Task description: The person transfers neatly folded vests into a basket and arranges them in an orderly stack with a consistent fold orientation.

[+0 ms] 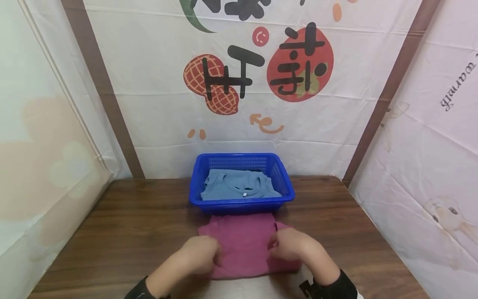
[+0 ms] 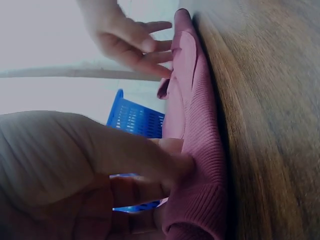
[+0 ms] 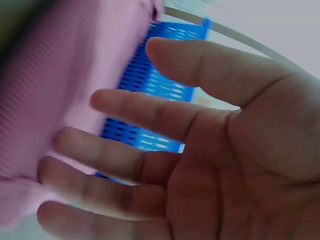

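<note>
Dark left sleeve (image 1: 143,290), closest to camera, 8 o'clock off the pink garment (image 1: 244,245) (clock centred on that). Left hand (image 1: 203,253) at 9: grip looks pinched, thumb on the ribbed edge (image 2: 202,125), fingers curled against the cloth. Risk: if it has only the top layer, lower ones lag and the fold shears. Blue basket (image 1: 196,202) at 12, just beyond the garment's far edge; can't tell if they touch. Rim stands above the cloth, so a low slide that way would likely snag and ruck it. Blue-grey garment (image 1: 228,191) lies inside; a bumped basket could rumple it. Pink garment lies flattish on the bench (image 1: 142,224), bits sticking out at 10, 2 and 4; those look first to come unfolded. Right hand (image 1: 289,245) at 3: grip loose, fingers spread and slightly bent, fingertips at the cloth, no hold visible. Main worry: one side pinched, other not, so lifting like this would tilt it and drop the right half. Right sleeve (image 1: 336,286) at 4, could drag cloth.
</note>
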`<state>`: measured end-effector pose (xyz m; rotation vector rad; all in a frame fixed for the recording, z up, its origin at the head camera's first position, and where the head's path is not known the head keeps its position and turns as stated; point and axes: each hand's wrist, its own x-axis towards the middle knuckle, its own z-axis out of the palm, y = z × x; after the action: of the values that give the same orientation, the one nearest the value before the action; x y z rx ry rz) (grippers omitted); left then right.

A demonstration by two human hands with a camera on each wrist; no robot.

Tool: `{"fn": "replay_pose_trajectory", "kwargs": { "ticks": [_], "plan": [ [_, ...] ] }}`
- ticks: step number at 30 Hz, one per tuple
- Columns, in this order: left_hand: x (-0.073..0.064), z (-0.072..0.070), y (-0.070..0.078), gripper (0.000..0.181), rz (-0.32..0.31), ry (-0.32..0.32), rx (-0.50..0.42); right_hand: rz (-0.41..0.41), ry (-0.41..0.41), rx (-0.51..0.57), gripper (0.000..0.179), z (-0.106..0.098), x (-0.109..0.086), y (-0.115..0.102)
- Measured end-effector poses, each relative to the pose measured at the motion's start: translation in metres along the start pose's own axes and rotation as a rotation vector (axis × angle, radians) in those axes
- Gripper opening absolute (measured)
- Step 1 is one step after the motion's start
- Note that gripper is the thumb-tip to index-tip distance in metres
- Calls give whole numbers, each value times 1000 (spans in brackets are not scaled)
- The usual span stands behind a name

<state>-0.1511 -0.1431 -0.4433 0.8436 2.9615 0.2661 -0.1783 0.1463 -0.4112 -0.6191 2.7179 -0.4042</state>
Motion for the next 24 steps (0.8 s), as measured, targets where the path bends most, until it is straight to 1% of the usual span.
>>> {"fn": "replay_pose_trajectory", "kwargs": {
  "ticks": [1, 3, 6, 8, 10, 11, 13, 15, 17, 18, 21, 24],
  "plan": [
    [0, 1, 0, 21, 3, 2, 3, 23, -6, 16, 12, -5, 0, 0],
    [1, 2, 0, 24, 12, 11, 11, 69, 13, 28, 15, -14, 1, 0],
    [2, 4, 0, 30, 23, 18, 5, 163, 49, 34, 28, -25, 1, 5],
    [3, 3, -2, 30, 20, -6, -43, 205, 66, 24, 31, -30, 2, 10],
    [5, 1, -6, 27, 13, -29, -115, 235, 61, 10, 31, -32, 2, 16],
    [6, 0, -8, 26, 8, -31, -149, 239, 58, 0, 29, -33, 2, 20],
    [10, -1, -13, 22, -7, -12, -175, 244, 50, -22, 28, -33, 3, 25],
    [12, 0, -18, 20, -51, 32, -160, 247, 52, -46, 27, -32, 5, 29],
    [15, 1, -22, 20, -128, 67, -123, 250, 57, -62, 25, -29, 7, 30],
    [16, 3, -24, 22, -170, 71, -105, 253, 55, -63, 25, -27, 8, 30],
    [17, 7, -24, 35, -284, 73, -97, 255, 53, -51, 26, -18, 12, 28],
    [17, 14, -20, 49, -344, 102, -63, 269, 49, -58, 31, -7, 17, 25]
  ]
}}
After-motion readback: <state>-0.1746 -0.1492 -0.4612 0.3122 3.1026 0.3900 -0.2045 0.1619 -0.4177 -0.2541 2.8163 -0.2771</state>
